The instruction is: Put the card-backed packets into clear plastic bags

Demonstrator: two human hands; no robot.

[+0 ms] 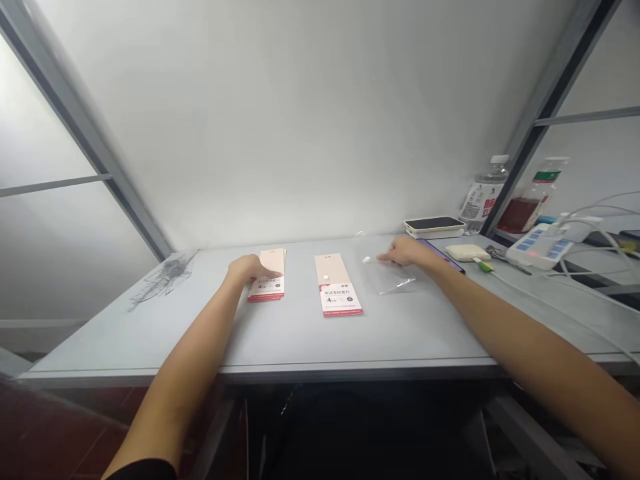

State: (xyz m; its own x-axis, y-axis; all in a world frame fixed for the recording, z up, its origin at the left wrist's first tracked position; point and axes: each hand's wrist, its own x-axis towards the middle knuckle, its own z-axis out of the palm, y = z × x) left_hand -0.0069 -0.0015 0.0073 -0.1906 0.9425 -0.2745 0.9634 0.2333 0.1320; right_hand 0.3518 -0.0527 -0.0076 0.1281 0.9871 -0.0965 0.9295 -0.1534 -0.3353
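My left hand (246,268) is closed on the left edge of a small stack of flat packets (270,288), its thumb lying across the top one. They are pale pink above, with a white label and a red strip below; the label print reads as an exam ruler set. A similar single packet (342,299) lies flat in the middle of the table, apart from both hands. To its right, a clear plastic bag (395,281) with a white slider lies on the surface. My right hand (403,251) pinches the bag near its upper part; the fingertips are small in view.
Behind my right forearm lies a phone (440,255). A boxed phone (434,225), a white pad-like block (467,253), a bottle (484,193) and a power strip (539,245) with cables stand at the right. Dark scribbles (167,273) mark the table's left side.
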